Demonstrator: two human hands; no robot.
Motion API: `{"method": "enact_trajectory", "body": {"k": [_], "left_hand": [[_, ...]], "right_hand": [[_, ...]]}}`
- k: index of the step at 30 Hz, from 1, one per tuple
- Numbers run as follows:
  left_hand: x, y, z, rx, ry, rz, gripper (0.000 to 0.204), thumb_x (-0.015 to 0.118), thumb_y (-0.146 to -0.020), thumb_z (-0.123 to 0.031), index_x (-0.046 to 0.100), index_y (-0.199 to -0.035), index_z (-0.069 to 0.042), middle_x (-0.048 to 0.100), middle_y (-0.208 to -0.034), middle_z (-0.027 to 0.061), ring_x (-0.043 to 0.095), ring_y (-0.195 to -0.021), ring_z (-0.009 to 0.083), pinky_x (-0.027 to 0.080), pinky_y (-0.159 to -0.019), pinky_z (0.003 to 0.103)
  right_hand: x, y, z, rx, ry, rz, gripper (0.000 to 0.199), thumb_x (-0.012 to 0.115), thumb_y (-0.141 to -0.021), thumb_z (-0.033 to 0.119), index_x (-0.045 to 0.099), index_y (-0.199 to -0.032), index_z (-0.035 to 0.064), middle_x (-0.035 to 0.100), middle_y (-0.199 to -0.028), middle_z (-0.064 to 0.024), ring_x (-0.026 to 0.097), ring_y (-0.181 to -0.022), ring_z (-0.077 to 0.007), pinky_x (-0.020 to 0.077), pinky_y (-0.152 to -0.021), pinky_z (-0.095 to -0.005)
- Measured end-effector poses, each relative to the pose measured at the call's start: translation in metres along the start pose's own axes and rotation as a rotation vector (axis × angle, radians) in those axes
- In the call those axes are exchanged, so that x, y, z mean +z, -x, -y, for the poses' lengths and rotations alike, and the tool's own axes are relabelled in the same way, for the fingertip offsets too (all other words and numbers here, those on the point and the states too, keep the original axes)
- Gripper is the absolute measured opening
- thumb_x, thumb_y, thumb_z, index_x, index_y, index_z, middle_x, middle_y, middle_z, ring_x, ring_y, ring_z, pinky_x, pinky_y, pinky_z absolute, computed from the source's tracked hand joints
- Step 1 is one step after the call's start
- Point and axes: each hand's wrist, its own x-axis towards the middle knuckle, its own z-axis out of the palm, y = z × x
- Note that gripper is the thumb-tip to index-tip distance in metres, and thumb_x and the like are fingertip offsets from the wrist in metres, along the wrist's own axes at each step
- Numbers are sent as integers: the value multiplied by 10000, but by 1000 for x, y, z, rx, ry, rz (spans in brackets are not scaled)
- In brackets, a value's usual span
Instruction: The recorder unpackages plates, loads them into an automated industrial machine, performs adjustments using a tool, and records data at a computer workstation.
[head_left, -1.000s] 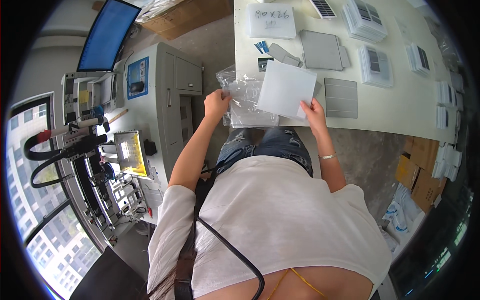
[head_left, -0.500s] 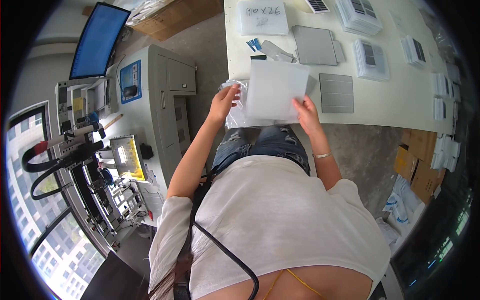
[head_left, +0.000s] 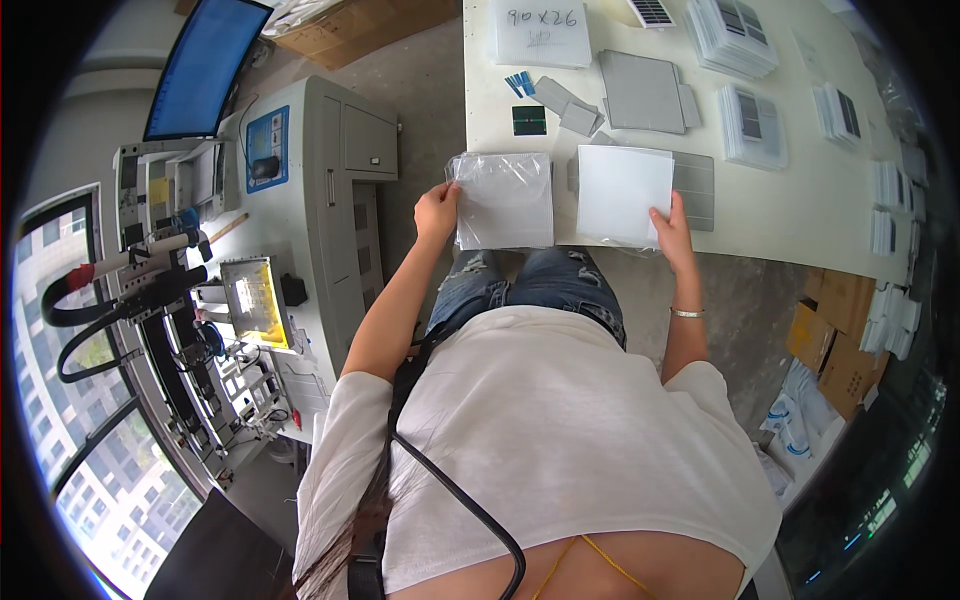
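My left hand (head_left: 437, 213) is closed on the left edge of a clear plastic bag (head_left: 503, 200), its thumb on top. That bag lies flat at the table's front edge, with grey-white square sheets showing through it. To its right, my right hand (head_left: 672, 228) pinches the lower right edge of a white square sheet (head_left: 625, 190), which has clear film showing along its bottom. The white sheet partly covers a grey panel with thin lines (head_left: 694, 190). Behind the bag sits a small dark green board (head_left: 529, 121).
Grey panels (head_left: 640, 92) and blue strips (head_left: 519, 84) lie farther back. A marked white stack (head_left: 541, 35) stands at the far edge. Bagged panel stacks (head_left: 752, 125) line the right side. A cabinet (head_left: 340, 190) stands left, cardboard boxes (head_left: 838, 335) lower right.
My right hand has moved right with the white sheet, away from the bag stack, uncovering the green board. My left hand has closed on the bag's left edge.
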Motion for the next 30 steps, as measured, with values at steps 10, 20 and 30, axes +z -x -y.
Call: {"method": "enact_trajectory", "body": {"k": [10,20,30], "left_hand": [[-13,39,-81,915,-918,68,703,786,-622,-391,515,-1259,-269,359,-1407,63,271,-1324,360,283,-1042,520],[-23,35,-127,764,-125,-38,191,512,-900,-198,582,-843,-30,653,-765,113,606,-761,332,465,-703,396],[-71,132,-149,752,-50,90,123,554,-889,-143,596,-913,-30,621,-814,152,630,-744,289,488,-651,327]], "right_hand": [[44,19,27,-228,888,-290,649,701,-744,169,392,-1302,47,466,-1219,-183,463,-1128,-347,382,-948,-440],[107,3,80,-534,200,100,782,773,-699,164,335,-1334,42,436,-1266,-174,466,-1155,-309,416,-955,-400],[148,-11,85,-189,-280,576,523,777,-702,107,552,-1164,10,614,-1068,-85,553,-965,-130,459,-851,-291]]}}
